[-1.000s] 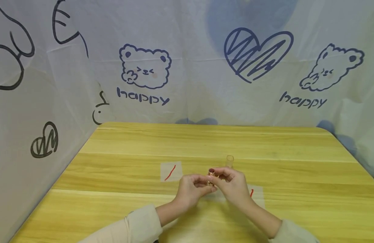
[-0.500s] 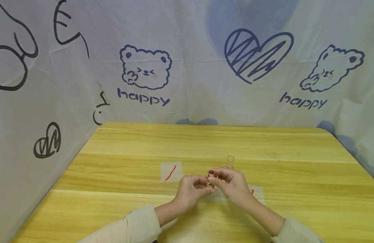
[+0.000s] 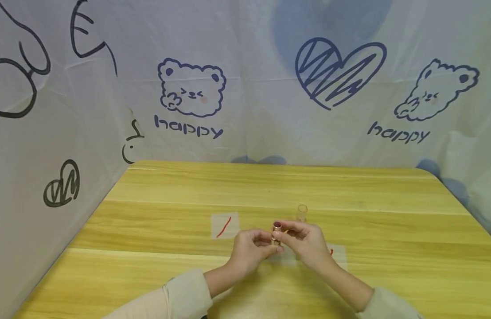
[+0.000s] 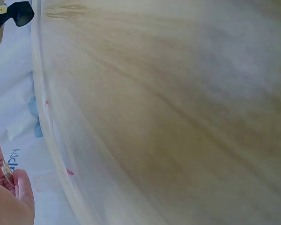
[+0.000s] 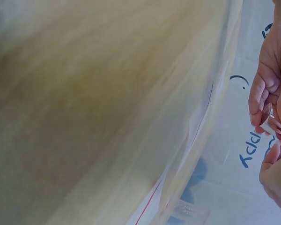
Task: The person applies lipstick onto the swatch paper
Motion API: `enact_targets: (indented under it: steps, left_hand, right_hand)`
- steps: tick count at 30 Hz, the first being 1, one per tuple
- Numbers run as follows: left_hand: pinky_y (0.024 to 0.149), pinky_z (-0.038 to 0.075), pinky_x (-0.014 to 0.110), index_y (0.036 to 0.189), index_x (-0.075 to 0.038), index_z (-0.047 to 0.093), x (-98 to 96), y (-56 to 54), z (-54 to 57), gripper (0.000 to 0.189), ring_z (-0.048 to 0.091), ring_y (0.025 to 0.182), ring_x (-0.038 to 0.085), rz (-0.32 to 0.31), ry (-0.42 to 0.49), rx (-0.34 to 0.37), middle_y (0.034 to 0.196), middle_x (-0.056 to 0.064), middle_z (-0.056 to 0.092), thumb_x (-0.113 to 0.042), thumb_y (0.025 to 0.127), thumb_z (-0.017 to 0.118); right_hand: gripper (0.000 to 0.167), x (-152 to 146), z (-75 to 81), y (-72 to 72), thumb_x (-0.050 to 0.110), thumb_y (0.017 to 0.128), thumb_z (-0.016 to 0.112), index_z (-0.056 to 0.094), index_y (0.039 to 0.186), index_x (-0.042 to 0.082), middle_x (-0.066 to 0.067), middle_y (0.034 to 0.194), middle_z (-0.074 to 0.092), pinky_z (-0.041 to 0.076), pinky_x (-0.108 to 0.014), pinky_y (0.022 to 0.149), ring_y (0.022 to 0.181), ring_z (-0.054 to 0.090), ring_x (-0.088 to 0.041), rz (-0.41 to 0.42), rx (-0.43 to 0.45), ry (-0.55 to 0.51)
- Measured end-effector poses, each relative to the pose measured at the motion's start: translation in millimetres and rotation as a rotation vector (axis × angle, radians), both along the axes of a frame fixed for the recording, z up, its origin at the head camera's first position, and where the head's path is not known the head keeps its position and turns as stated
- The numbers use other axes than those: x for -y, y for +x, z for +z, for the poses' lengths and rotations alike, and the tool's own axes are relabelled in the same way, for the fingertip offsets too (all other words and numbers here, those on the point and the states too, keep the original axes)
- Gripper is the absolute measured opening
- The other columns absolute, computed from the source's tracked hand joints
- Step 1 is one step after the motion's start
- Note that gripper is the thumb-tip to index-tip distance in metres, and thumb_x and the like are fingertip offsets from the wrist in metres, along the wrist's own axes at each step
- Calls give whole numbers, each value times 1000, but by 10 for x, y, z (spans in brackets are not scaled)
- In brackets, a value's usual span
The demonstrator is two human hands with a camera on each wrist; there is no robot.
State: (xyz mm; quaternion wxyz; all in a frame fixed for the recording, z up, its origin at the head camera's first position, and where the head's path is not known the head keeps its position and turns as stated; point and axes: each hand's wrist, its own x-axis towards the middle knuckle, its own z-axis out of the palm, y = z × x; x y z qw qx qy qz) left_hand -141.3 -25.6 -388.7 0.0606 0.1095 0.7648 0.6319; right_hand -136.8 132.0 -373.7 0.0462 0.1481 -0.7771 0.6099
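In the head view, a small gold lipstick tube [image 3: 275, 242] with a dark red round top stands roughly upright between both hands, above the table. My left hand [image 3: 247, 250] grips its lower part between thumb and fingers. Higher up, the thumb and index finger of my right hand [image 3: 310, 245] pinch the tube just below the dark top. Fingers hide much of its middle. At the left edge of the left wrist view, a gold rim of the tube [image 4: 8, 173] shows among the fingers. A clear open-topped cap [image 3: 302, 215] stands on the table behind my right hand.
A pale square [image 3: 224, 226] with a red stroke lies left of the hands on the wooden table [image 3: 169, 190]. Another marked square [image 3: 338, 254] is partly covered by my right hand. A cloth with printed drawings [image 3: 261, 115] hangs behind the table's far edge.
Both hands stay almost in place around the lipstick. Slightly more of the gold tube shows between the fingers than a second ago. The clear cap has not moved.
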Motion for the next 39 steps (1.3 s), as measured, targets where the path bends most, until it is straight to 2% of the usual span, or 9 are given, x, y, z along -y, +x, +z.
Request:
enact_targets:
  steps: [4,8,11,17,20,29,34,39]
  left_hand:
    - [66,57,19,88,4,69,-10,-8,-8,25,70,78,20,20,6,6,88,17,71,-11,71,79]
    - [66,57,20,88,4,69,-17,-12,-21,25,70,77,20,32,4,1,88,17,71,-10,71,80]
    - [66,57,19,87,3,69,-25,-4,-23,24,70,77,20,48,-2,-4,86,16,71,-11,70,80]
    - [65,57,19,86,5,69,-34,18,-17,24,70,75,21,60,-2,-39,84,18,71,-9,70,80]
    - [64,56,19,85,5,69,-34,18,-22,24,70,74,21,54,-5,-52,84,18,71,-10,70,80]
    - [64,56,17,84,5,69,-33,-7,-44,23,70,74,20,24,-34,-55,84,18,71,-10,70,80]
    - [64,56,18,86,7,69,-15,-1,-30,22,70,75,24,-11,-15,-75,85,20,70,-7,71,78]
    - [64,56,18,86,7,68,-7,6,-20,22,69,74,26,-22,-8,-80,84,21,70,-5,71,78]
  right_hand:
    - [23,6,0,-3,5,79,71,67,99,-6,15,86,68,54,-17,67,77,61,-1,-50,-10,-41]
    - [22,15,-9,-4,2,77,72,67,96,-7,21,84,66,53,-17,65,75,60,-1,-60,-40,-61]
    - [21,31,-21,-4,2,76,73,67,94,-7,16,85,68,53,-17,65,74,60,-2,-79,-42,-66]
    - [21,63,-29,7,2,75,73,64,92,-7,-13,91,69,52,-16,66,74,58,-3,-98,-21,-64]
    - [20,62,-29,10,1,76,73,63,92,-7,-21,94,67,52,-16,66,74,58,-3,-91,-27,-58]
    - [18,39,-16,5,1,78,71,65,92,-8,-23,92,67,53,-17,65,74,60,-1,-44,-83,-32]
    - [19,15,-3,8,3,80,69,65,95,-8,-22,92,67,55,-18,67,76,61,0,-8,-91,7]
    - [19,-14,-6,-5,5,82,68,65,97,-7,-20,89,68,55,-19,67,75,60,-1,19,-97,45]
